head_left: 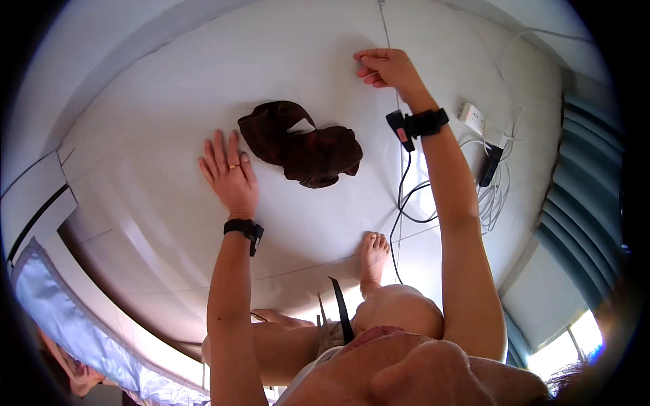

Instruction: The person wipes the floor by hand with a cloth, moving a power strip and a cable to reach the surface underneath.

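A crumpled dark brown piece of cloth (315, 152) lies on the pale floor in front of me, with a small white patch (302, 126) showing among its folds. My left hand (229, 169) rests just left of the cloth, palm down and fingers spread, a ring on one finger. It holds nothing. Up and to the right of the cloth, apart from it, is my right hand (384, 68). Its fingers are curled in toward the thumb, and I cannot make out whether anything small is between them.
A black device (401, 130) is strapped at my right wrist, its black cable (401, 203) trailing down. At the right lie a white power strip (470, 117), a black adapter (491, 166) and coiled cords. Blue-grey curtains (586, 196) hang beyond. My bare foot (374, 257) stands on the floor.
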Motion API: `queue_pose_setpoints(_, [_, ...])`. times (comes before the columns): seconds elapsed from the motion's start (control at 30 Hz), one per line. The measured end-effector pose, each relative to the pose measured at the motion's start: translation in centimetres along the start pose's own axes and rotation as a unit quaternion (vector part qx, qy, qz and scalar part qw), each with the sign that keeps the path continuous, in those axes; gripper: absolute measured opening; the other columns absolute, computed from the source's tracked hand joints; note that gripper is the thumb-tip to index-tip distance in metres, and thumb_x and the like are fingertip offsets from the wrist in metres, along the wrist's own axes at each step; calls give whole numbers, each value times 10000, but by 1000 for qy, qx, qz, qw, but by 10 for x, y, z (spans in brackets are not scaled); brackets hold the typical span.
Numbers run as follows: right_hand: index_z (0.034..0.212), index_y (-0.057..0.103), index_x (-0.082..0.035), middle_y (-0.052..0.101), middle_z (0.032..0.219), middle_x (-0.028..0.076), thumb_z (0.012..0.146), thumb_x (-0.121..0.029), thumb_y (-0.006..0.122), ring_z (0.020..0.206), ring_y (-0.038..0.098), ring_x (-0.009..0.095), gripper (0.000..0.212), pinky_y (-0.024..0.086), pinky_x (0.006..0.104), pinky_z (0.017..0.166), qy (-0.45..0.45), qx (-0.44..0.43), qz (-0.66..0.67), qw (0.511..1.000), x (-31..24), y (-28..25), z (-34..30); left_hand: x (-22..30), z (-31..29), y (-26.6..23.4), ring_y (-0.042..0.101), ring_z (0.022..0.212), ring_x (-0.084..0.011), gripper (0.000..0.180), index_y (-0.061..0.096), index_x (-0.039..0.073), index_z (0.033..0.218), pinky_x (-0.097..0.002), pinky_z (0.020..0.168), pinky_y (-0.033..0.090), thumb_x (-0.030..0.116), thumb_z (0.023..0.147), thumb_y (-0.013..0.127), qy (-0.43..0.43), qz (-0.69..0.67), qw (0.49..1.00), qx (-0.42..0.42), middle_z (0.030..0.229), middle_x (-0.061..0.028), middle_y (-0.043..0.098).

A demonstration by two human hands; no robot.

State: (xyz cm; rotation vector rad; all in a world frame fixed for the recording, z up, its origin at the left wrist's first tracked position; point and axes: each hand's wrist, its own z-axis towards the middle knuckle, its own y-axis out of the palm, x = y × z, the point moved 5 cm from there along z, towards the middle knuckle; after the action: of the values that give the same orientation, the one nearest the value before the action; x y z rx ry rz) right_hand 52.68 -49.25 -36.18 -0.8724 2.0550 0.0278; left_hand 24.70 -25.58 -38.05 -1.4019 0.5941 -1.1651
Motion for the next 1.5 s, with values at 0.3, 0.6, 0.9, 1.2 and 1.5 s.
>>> queue_pose_setpoints(0.3, [910,723,-27,714,758,46,833,-424,720,619,648,87,404,526,198,599,49,2,-77,996,-4,-18,18,5,2,0,317,1404,-352,420,517,165,1374,-554,1154,166,207,964,435,-7,-22,1000,2,1504,-71,401])
queue_pose_setpoints(0.6, [738,697,-54,680,664,47,796,-483,738,572,618,100,435,474,209,533,55,25,-142,988,-3,-16,27,2,1,-2,317,1401,-352,419,514,170,1376,-559,1150,165,210,965,446,-5,-26,1000,5,1503,-71,402])
queue_pose_setpoints(0.9, [705,680,-47,674,647,56,787,-491,743,544,597,102,456,448,214,508,35,28,-110,993,-8,-18,24,3,3,-2,309,1411,-360,433,488,164,1399,-561,1145,170,229,975,428,5,-10,1000,1,1511,-95,391])
queue_pose_setpoints(1.2, [714,693,-49,691,656,42,770,-517,732,546,614,99,474,468,229,526,28,51,-164,985,-7,-20,26,3,2,-2,307,1409,-363,434,487,165,1399,-561,1150,164,233,974,431,2,-10,1000,2,1509,-98,393])
queue_pose_setpoints(1.5, [743,680,-28,681,678,60,832,-379,698,580,612,107,363,478,225,561,17,41,-110,993,1,-19,22,7,4,-2,324,1399,-356,423,521,176,1375,-566,1148,180,213,958,462,-5,-17,1000,3,1509,-73,397])
